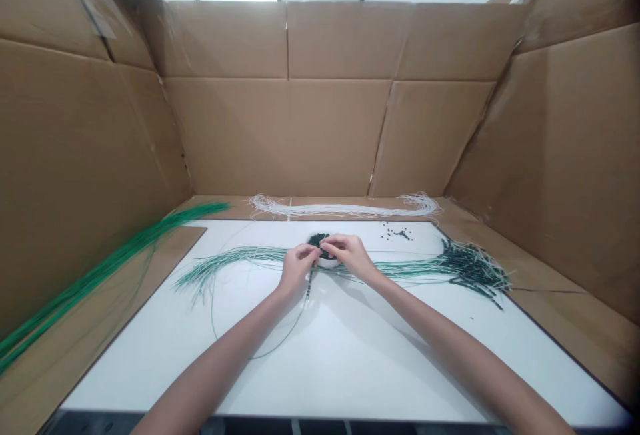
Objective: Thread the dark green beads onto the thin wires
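Note:
Both hands meet over a small white bowl (329, 263) of dark beads (315, 239) in the middle of the white board. My left hand (297, 267) is closed in a pinch on a thin green string (283, 343). A short row of dark beads hangs on this string below the fingers, and its tail loops down over the board to the left. My right hand (353, 254) pinches with thumb and forefinger right beside the left fingertips. What sits between the right fingertips is too small to make out.
Behind the hands lies a bundle of green strings (240, 253), its right end thick with dark beaded lengths (467, 265). Loose beads (400, 232) are scattered at the back right. White strings (345, 210) and green strands (125, 248) lie beyond the board (350, 355). Cardboard walls (280, 135) enclose three sides.

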`<action>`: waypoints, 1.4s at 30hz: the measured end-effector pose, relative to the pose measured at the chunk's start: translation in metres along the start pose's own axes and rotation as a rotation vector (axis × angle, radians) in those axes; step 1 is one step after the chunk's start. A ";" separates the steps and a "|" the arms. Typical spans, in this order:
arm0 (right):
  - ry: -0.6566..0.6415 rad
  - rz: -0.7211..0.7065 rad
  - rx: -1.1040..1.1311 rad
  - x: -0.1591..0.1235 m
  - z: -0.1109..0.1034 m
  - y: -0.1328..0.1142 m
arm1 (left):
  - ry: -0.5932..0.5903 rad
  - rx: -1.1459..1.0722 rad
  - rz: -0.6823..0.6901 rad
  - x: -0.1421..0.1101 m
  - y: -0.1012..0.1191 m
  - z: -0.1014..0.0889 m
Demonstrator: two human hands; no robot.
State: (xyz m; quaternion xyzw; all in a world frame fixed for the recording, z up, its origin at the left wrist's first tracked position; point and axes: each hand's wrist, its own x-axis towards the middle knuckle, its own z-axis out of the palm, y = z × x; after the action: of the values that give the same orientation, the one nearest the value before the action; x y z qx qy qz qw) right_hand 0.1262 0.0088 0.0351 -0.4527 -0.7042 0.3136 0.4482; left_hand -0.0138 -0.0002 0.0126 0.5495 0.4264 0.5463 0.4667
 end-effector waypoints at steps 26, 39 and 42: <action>-0.038 -0.165 -0.152 -0.005 0.005 0.002 | 0.028 -0.100 -0.042 0.005 -0.001 -0.002; -0.027 -0.624 -0.672 -0.012 0.005 0.013 | -0.011 0.011 0.061 0.007 0.010 -0.010; -0.031 -0.611 -0.675 -0.012 0.005 0.007 | -0.017 0.055 0.101 0.009 0.006 -0.012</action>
State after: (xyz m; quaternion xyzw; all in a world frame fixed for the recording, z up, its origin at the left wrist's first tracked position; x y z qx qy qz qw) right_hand 0.1267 0.0000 0.0229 -0.3401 -0.8749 -0.0736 0.3369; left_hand -0.0259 0.0080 0.0194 0.5875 0.4089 0.5525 0.4271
